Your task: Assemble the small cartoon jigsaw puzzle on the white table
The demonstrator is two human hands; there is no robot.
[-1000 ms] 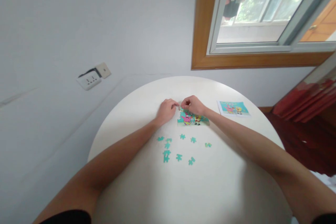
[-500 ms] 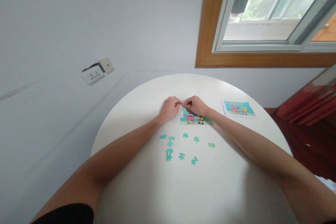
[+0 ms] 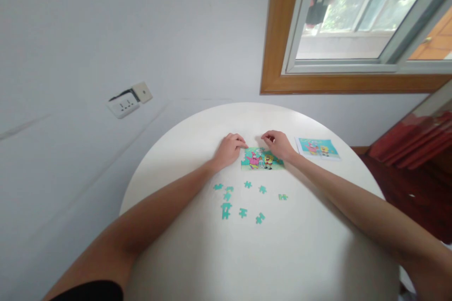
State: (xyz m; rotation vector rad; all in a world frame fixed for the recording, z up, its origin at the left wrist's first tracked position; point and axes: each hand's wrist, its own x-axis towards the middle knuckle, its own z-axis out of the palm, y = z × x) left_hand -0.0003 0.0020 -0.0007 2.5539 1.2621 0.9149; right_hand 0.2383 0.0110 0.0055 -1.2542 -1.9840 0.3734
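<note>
Two hands rest at my puzzle [image 3: 262, 159] mid-table: my left hand [image 3: 229, 149] curls at its left edge, my right hand [image 3: 280, 144] at its top right; any grip is hidden.

A room in a home is shown: a round white bench [image 3: 197, 150] is set against a plain wall fitted with a wall socket [image 3: 123, 102], beside a wood-framed window [image 3: 278, 56], and a cartoon jigsaw puzzle [image 3: 262, 158] is laid out on it.
</note>
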